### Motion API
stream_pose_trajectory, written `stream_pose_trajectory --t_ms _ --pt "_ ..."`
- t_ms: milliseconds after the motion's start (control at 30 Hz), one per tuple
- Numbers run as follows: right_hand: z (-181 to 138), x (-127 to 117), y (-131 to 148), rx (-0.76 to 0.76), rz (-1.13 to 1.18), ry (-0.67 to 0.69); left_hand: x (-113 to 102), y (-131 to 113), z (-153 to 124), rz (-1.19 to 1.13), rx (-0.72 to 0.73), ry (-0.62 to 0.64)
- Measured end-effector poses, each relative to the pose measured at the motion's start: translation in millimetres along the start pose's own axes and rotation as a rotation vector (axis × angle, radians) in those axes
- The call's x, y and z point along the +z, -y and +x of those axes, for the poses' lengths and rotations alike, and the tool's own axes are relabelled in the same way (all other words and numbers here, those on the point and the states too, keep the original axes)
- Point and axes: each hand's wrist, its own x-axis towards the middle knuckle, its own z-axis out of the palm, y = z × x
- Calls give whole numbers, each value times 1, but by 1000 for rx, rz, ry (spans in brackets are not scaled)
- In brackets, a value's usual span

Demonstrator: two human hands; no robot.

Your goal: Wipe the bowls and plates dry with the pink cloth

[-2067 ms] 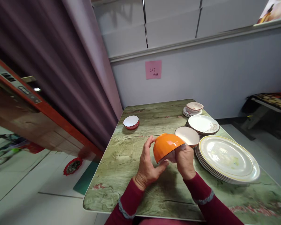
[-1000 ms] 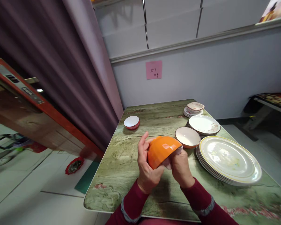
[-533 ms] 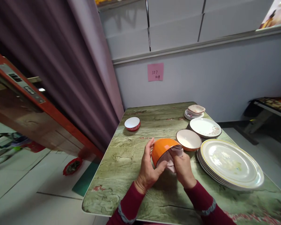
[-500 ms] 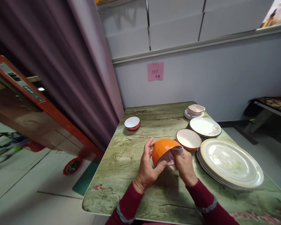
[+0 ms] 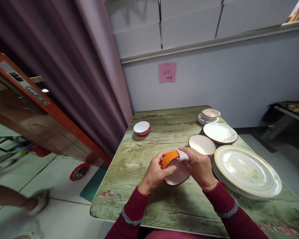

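Note:
Above the green table an orange bowl with a white inside is tilted so its opening faces me. My left hand grips its left rim, thumb on the inside and fingers round the outer wall. My right hand is closed on a pale cloth, which is folded over the bowl's upper right rim. Just behind my right hand a brown-rimmed white bowl stands on the table. To its right is a stack of large yellow-rimmed plates.
A red bowl sits at the table's far left. Dark-rimmed plates and a small square dish on saucers line the right edge. The green wood-patterned table meets the wall; a person's leg shows at lower left.
The orange bowl has turned so its white inside faces me. My right hand with the cloth has moved from inside the bowl up over its rim. A person's leg has appeared at lower left.

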Motion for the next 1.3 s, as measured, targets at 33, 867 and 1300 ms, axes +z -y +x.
stream_pose_trajectory --t_ms 33,867,1300 --pt "0 0 -4 21 -4 11 2 3 0 -96 -41 -21" --pt "-11 -24 7 -15 310 133 21 30 7 -528 -268 -363" --pt "-20 -6 18 -207 204 272 29 19 1 -519 -185 -244"
